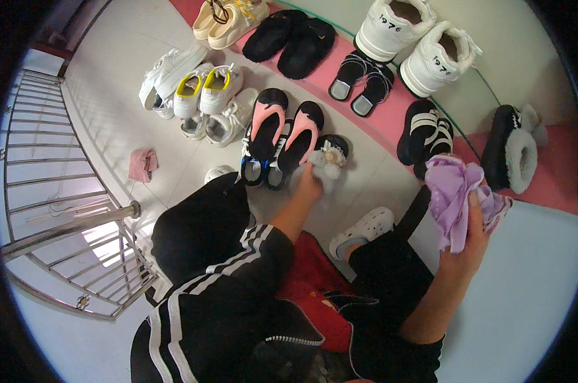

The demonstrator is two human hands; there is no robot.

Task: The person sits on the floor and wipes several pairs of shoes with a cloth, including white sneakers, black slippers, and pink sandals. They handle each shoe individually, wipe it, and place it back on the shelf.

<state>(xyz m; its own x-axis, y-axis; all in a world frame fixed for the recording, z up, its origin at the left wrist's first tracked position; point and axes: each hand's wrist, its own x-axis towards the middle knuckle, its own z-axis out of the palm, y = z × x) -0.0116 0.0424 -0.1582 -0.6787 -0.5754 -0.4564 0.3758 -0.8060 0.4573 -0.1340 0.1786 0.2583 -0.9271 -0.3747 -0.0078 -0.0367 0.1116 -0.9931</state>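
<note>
My right hand (471,234) is closed on a crumpled purple cloth (448,196), held up at the right. On the tiled floor before me, my left hand (311,184) grips a fluffy slipper (328,165) with a dark toe and pale fur trim; part of it is hidden by the hand. Just left of it are pink-and-black flip-flops (268,119) resting on top of dark sneakers (253,173). Behind the cloth, black shoes with white straps (423,127) stand on the pink ledge. A matching-looking black slipper with fur (519,158) stands at the far right.
Several white shoes (174,74) are clustered on the floor at the upper left. A folded pink cloth (144,165) lies near a metal railing (68,234). Black fuzzy slippers (308,48), strappy sandals (363,104) and large white shoes (389,36) line the pink ledge (346,91).
</note>
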